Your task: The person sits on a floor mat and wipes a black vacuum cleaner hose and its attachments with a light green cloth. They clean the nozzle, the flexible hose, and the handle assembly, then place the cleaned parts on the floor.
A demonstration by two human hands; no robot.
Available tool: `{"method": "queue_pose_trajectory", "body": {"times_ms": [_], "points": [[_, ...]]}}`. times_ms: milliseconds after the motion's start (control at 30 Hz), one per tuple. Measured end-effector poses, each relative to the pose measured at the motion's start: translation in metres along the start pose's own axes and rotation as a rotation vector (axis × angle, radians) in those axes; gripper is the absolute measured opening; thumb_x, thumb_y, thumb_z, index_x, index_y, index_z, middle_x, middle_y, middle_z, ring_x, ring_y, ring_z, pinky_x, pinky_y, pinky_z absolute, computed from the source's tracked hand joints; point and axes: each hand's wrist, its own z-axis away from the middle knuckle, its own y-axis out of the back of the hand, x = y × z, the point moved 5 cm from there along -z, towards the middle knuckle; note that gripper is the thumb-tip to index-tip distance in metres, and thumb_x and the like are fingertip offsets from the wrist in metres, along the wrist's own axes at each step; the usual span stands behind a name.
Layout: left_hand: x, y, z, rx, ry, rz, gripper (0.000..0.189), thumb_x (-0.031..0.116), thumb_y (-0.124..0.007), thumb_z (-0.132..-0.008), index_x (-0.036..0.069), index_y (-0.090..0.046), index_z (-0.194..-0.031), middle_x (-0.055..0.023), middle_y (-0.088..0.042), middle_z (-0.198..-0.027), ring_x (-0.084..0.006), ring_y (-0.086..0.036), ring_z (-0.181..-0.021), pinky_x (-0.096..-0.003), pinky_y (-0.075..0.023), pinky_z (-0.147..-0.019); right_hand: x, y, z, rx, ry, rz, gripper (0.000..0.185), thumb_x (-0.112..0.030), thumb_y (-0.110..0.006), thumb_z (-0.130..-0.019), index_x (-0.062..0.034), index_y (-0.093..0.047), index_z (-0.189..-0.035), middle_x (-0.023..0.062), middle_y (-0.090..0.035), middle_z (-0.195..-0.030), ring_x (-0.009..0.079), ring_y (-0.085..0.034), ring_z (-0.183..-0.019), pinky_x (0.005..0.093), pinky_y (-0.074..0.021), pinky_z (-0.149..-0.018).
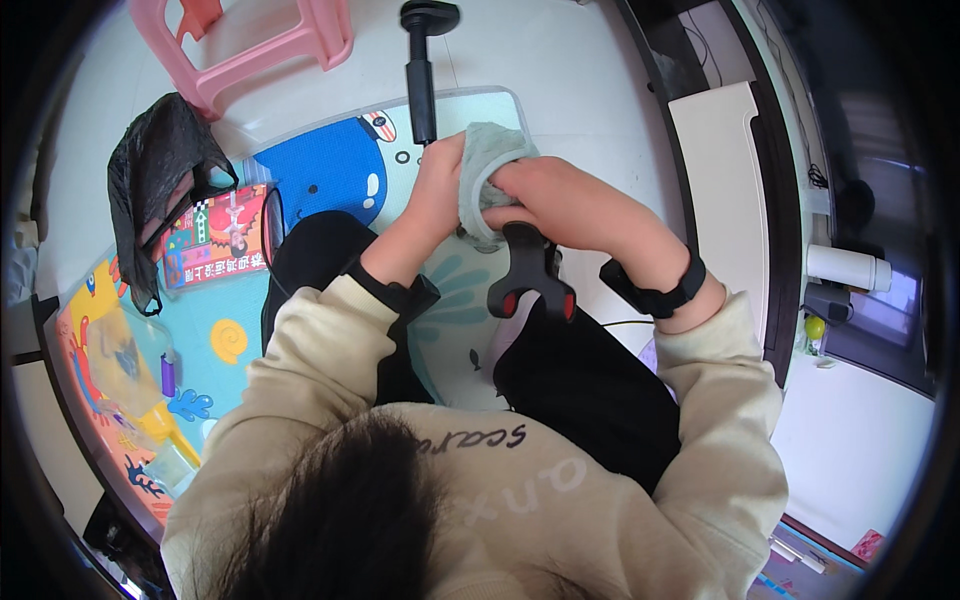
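Note:
My left hand grips a light green plush cloth from its left side. On the other side, the fingers of my right hand press into the cloth's folds. A black rod with a wide head extends away beyond my left hand; whether that hand also grips it cannot be seen. Just below my right hand is a black forked piece with red pads inside its tips. The cloth and hands hide whether rod and fork are joined.
A patterned play mat lies beneath me. At left are a black plastic bag, a printed red box and a purple lighter-like object. A pink plastic stool stands ahead. A low cabinet with a pale drawer front borders the right.

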Motion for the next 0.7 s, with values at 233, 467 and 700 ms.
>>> {"method": "queue_pose_trajectory", "body": {"times_ms": [233,467,700], "points": [[0.003,0.011,-0.004,0.063,0.046,-0.146,0.027,0.015,-0.053,-0.088,-0.008,-0.060,-0.076,-0.0166,-0.057,-0.061,-0.0134,-0.051,-0.058,-0.0318,-0.0425,-0.055,0.023,-0.014,0.002,0.027,0.017,-0.172,0.025,-0.029,-0.056,-0.090,-0.0066,-0.065,-0.094,0.0149,-0.061,-0.076,0.0311,-0.058,-0.067,0.0357,-0.0468,-0.064],[0.026,0.005,0.001,0.050,0.064,-0.107,0.036,0.026,-0.069,-0.089,0.006,-0.055,-0.062,0.0072,-0.039,-0.052,-0.0023,-0.032,-0.048,-0.0223,-0.0217,-0.044,0.106,-0.015,0.015,0.757,-0.192,-1.000,0.027,-0.024,-0.047,-0.099,-0.0021,-0.061,-0.107,0.0071,-0.068,-0.094,0.0207,-0.064,-0.083,0.0328,-0.0494,-0.073],[0.036,0.058,-0.005,0.385,0.013,0.151,0.045,0.021,-0.073,-0.087,0.006,-0.046,-0.054,0.0060,-0.042,-0.051,-0.0025,-0.033,-0.049,-0.0221,-0.0238,-0.045,0.151,0.009,0.066,0.666,-0.069,-1.568,0.030,-0.018,-0.059,-0.095,-0.0010,-0.057,-0.119,0.0115,-0.061,-0.120,0.0228,-0.060,-0.109,0.0395,-0.0486,-0.098]]}}
